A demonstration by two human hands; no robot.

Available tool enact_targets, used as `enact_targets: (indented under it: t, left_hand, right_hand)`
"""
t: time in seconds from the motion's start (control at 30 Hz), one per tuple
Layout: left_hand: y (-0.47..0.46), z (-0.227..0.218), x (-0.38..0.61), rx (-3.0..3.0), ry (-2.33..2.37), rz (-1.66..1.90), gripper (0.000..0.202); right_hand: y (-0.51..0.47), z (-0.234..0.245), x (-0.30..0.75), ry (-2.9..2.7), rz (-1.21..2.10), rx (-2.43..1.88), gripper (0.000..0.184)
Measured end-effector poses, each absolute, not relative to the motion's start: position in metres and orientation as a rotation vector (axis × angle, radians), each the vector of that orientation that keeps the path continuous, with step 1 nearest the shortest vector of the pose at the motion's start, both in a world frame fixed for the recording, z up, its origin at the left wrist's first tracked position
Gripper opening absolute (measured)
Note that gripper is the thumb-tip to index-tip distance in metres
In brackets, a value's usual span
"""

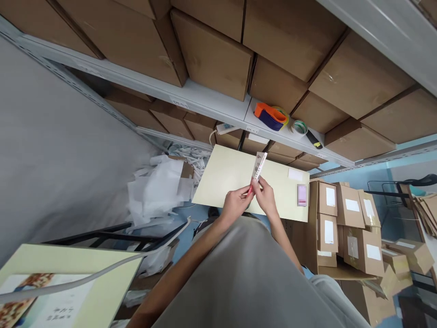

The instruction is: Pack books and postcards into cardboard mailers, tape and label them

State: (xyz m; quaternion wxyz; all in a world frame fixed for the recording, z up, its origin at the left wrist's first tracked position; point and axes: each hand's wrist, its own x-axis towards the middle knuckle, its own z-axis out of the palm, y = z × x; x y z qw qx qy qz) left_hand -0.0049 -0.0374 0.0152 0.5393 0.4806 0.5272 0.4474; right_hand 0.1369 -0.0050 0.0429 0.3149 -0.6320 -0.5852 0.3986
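Observation:
Over the pale yellow table [225,171], my right hand [266,198] is closed on a narrow white packet [259,165] with dark print, which points away from me. My left hand [236,204] meets it at the near end, fingers pinched by a small red piece [250,189]. Whether the red piece belongs to the packet I cannot tell. A pink and purple card or phone-like rectangle [302,195] lies on the table to the right, below a white label or paper [295,174].
Shelves of cardboard boxes [215,54] rise in front. An orange and blue tape dispenser [271,116], a tape roll [300,127] and a dark-handled tool [313,139] rest on the shelf edge. Labelled cartons [353,212] stack at right; white bags [160,182] lie left.

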Motion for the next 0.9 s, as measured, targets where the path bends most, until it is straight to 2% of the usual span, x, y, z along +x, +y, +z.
enact_targets:
  t: [0.1,0.3,0.4,0.53,0.73,0.9]
  left_hand:
    - [-0.038,0.006,-0.008,1.311,1.266,1.004,0.042]
    - [-0.017,-0.025,-0.039,0.784,1.411,1.153,0.080]
    - [-0.015,-0.028,-0.051,0.578,1.199,1.051,0.089]
    - [-0.020,-0.020,-0.052,0.423,1.068,1.065,0.089]
    - [-0.022,-0.013,-0.052,0.435,1.171,1.236,0.089]
    - [-0.028,-0.013,-0.048,0.635,1.235,1.274,0.084]
  right_hand:
    - [-0.002,0.041,0.140,-1.455,1.085,-1.680,0.058]
    - [-0.008,0.038,0.161,-1.031,1.429,-1.425,0.056]
    - [-0.016,0.040,0.167,-0.960,1.484,-1.378,0.057]
    - [-0.017,0.034,0.170,-0.993,1.415,-1.474,0.066]
    - [-0.017,0.020,0.156,-1.185,1.022,-1.723,0.087]
    - [-0.028,0.019,0.106,-1.152,1.202,-1.545,0.082]
